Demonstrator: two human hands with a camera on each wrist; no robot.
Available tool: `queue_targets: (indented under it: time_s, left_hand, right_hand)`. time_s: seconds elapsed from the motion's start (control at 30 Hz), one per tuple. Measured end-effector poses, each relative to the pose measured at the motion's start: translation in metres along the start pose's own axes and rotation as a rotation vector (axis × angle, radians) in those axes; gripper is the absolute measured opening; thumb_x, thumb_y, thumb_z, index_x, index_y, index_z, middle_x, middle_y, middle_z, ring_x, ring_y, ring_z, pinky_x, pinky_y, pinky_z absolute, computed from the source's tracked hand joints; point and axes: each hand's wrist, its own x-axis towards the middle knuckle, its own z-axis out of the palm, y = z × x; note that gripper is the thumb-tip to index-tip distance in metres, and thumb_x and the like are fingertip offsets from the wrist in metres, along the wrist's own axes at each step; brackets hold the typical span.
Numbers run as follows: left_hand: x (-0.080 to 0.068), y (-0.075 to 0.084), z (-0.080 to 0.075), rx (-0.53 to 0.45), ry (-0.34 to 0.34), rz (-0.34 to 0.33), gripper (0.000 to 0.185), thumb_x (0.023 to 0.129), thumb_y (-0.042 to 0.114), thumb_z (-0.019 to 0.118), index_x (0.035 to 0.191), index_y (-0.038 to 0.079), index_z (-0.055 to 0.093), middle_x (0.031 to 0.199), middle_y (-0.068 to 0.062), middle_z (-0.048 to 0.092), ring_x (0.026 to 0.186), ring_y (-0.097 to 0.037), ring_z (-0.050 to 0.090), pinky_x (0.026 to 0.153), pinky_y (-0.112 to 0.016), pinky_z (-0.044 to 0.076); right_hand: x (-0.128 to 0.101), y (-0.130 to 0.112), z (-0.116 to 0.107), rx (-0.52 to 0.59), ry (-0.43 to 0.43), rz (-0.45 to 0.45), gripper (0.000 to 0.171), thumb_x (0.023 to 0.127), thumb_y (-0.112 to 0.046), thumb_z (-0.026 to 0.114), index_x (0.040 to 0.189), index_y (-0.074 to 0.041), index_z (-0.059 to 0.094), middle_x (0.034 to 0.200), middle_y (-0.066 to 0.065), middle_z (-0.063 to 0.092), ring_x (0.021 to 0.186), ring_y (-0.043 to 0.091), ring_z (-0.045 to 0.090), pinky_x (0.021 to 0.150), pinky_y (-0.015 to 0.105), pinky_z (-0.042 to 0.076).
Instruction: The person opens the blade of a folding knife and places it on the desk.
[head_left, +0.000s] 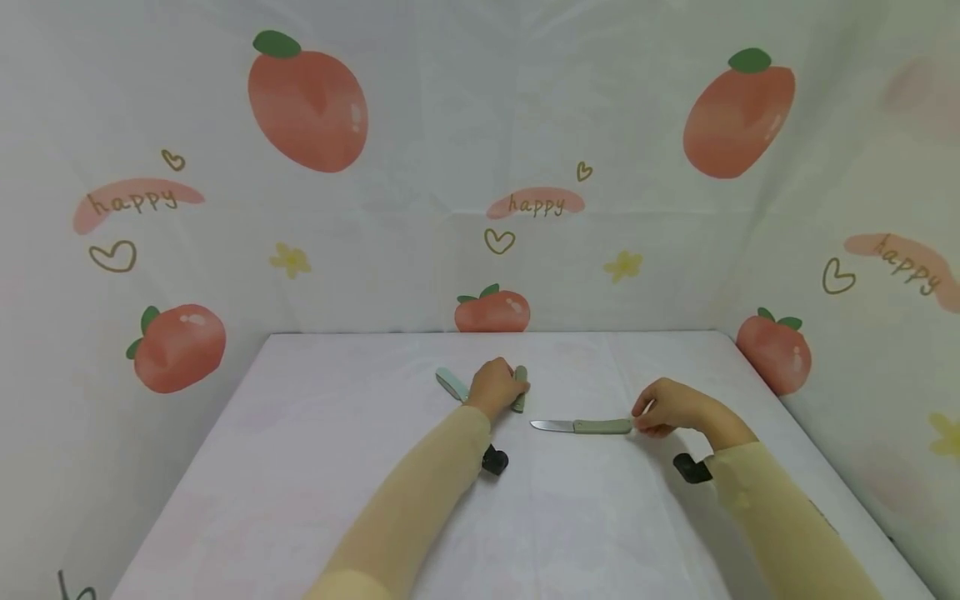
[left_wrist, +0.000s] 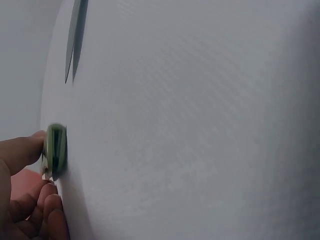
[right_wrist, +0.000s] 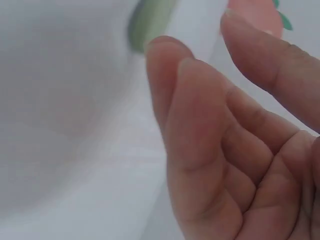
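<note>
A small knife (head_left: 581, 427) with a steel blade and a sage-green handle lies flat on the white table (head_left: 315, 467), blade pointing left. The fingertips of my right hand (head_left: 663, 408) are at the butt of its handle. In the right wrist view that right hand (right_wrist: 235, 150) is relaxed, with nothing between thumb and fingers, and the handle (right_wrist: 150, 22) is a blur beyond them. My left hand (head_left: 495, 387) lies over a second green-handled tool (head_left: 519, 388); its thumb and fingers pinch the handle end (left_wrist: 55, 151). A pale mint piece (head_left: 452, 385) sticks out to the hand's left.
The table is draped in white cloth. Peach-printed fabric walls (head_left: 480, 208) close in the back and both sides. Black wrist mounts (head_left: 495, 460) sit under both forearms. The knife's blade (left_wrist: 75, 40) shows far off in the left wrist view.
</note>
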Motion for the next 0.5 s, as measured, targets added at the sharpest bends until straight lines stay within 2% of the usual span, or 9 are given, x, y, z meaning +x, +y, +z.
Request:
queue_targets:
  time_s: [0.23, 0.5]
  left_hand:
    - [-0.003, 0.002, -0.001, -0.012, -0.013, 0.013, 0.024, 0.085, 0.022, 0.079, 0.092, 0.003, 0.066, 0.082, -0.005, 0.064, 0.081, -0.022, 0.059, 0.076, -0.035, 0.05]
    - [-0.007, -0.003, 0.0, -0.032, 0.027, 0.061, 0.024, 0.085, 0.021, 0.081, 0.09, 0.008, 0.062, 0.085, -0.004, 0.065, 0.081, -0.021, 0.059, 0.076, -0.036, 0.048]
  right_hand:
    - [-0.006, -0.019, -0.001, -0.022, -0.005, -0.067, 0.019, 0.09, -0.006, 0.072, 0.102, 0.007, 0.066, 0.082, 0.007, 0.069, 0.071, 0.016, 0.064, 0.069, 0.031, 0.055]
    - [-0.009, -0.037, 0.006, -0.026, 0.039, -0.152, 0.023, 0.093, -0.013, 0.071, 0.106, 0.005, 0.066, 0.087, 0.012, 0.067, 0.075, 0.019, 0.062, 0.073, 0.033, 0.054]
